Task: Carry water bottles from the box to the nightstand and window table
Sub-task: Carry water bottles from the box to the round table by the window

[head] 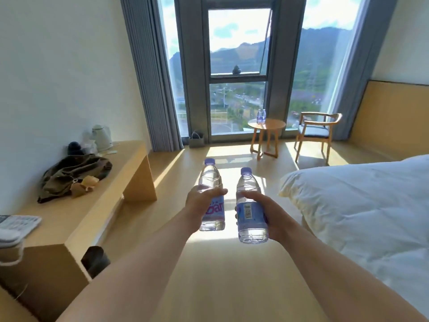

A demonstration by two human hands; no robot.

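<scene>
One bottle is gripped upright in each hand: left hand (pixel 201 201) fingers wrapped round the left bottle (pixel 211 196), right hand (pixel 267 214) fingers curled round the right bottle (pixel 251 210). Both are carried mid-room, well apart from the round desk (pixel 267 124) at the window, where two bottles (pixel 261 116) already stand.

Risks: standing bottles could be knocked over on set-down, since that top looks small; slip possible if the grip is relaxed.

Floor lane between bed (pixel 359 217) and side bench (pixel 111 182) is open; chair (pixel 315 131) stands just beside the desk.
</scene>
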